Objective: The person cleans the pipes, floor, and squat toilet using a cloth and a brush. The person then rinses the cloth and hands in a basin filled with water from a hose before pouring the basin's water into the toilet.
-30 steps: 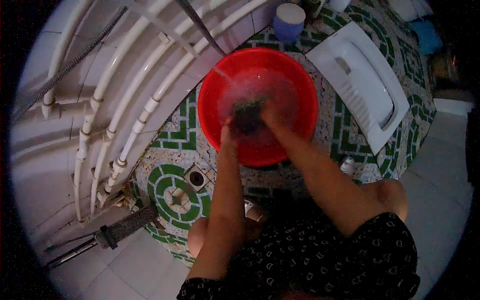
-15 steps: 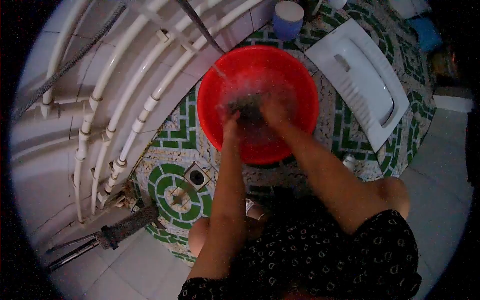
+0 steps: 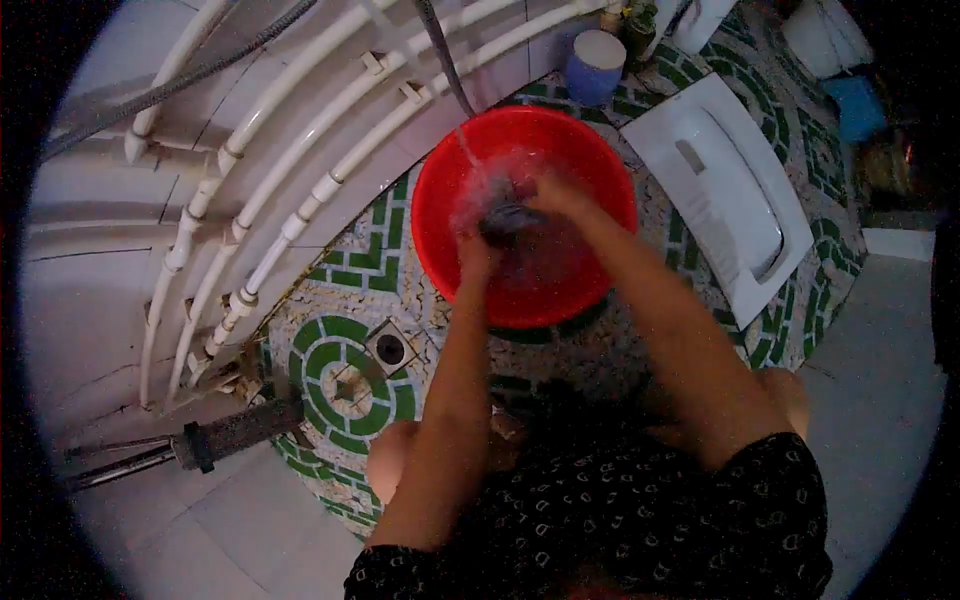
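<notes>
A red plastic basin (image 3: 425, 220) stands on the patterned floor in front of me, with water in it. A stream of water (image 3: 468, 145) pours in from above and splashes around my hands. Between them is a dark, wet bundle (image 3: 508, 222) that looks like cloth; blur and splashing hide its exact kind. My left hand (image 3: 478, 252) grips its near left side, fingers partly hidden. My right hand (image 3: 553, 196) is closed on its upper right side, inside the basin.
White pipes (image 3: 290, 225) run along the tiled wall at left, with a grey hose (image 3: 445, 60) by the basin. A squat toilet (image 3: 725, 200) lies at right and a blue tub (image 3: 596, 70) behind. A floor drain (image 3: 390, 349) and a mop (image 3: 235, 435) are at lower left.
My right hand has shifted up within the basin, and the dark bundle now shows higher between my hands. The whole view has shifted slightly as my head moved. Water keeps running.
</notes>
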The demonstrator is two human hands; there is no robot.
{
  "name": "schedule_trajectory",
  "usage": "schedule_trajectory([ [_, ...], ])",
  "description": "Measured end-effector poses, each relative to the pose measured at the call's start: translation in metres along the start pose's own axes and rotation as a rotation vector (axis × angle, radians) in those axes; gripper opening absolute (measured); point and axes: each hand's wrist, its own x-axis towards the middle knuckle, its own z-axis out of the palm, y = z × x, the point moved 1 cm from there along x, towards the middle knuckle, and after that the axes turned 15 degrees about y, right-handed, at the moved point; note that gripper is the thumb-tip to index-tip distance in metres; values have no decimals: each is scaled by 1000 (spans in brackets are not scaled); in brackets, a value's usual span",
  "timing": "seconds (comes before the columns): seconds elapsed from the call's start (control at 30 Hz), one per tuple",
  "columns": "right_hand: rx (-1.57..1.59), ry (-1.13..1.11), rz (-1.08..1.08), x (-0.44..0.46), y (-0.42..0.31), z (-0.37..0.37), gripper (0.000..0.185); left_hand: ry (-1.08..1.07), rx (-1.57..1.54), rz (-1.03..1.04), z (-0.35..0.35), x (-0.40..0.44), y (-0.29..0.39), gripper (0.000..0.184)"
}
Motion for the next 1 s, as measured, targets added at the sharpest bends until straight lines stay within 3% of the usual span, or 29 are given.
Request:
schedule_trajectory([
  [0.13,-466,245,0,-39,35,68,42,-123,67,101,9,-4,-35,75],
  [0.27,-807,7,-272,-67,57,91,46,-250,120,-62,3,-10,-51,76],
  [0.3,-683,-13,-218,-70,45,84,44,-271,166,-144,2,-13,-52,77],
  [0.37,-438,-39,-113,-74,-9,49,40,-109,258,-118,-23,-22,32,77],
  [0.43,-516,-329,-269,-74,-82,21,36,-181,-30,-138,-18,-24,47,77],
  [0.47,-569,-471,-351,-69,-106,8,34,-335,-361,-156,8,-14,8,77],
  [0.5,-439,-300,-578,-55,-64,17,35,-488,-694,-155,22,1,-9,77],
  [0.6,-96,-316,-233,-54,-85,-38,39,-507,-649,-149,-35,22,53,70],
  [0.63,-269,-232,-366,-44,-101,-59,43,-511,-732,-117,-20,26,50,68],
  [0.7,-588,-44,-598,-38,-131,-95,51,-450,-769,-290,-10,18,58,65],
  [0.77,-686,220,-623,-49,-251,-135,53,-359,-620,-113,3,17,55,65],
  [0.83,-119,437,-757,-55,-366,-184,41,-405,-688,-15,16,17,57,65],
  [0.87,-237,662,-829,-62,-424,-201,45,-433,-718,23,22,16,58,65],
  [0.9,-282,769,-1215,-68,-472,-219,50,-365,-696,-5,29,16,59,63],
  [0.97,-86,767,-1308,-74,-561,-220,62,-242,-641,-86,48,9,58,60],
  [1.0,109,616,-1383,-73,-590,-204,34,-283,-527,-37,59,12,51,56],
])
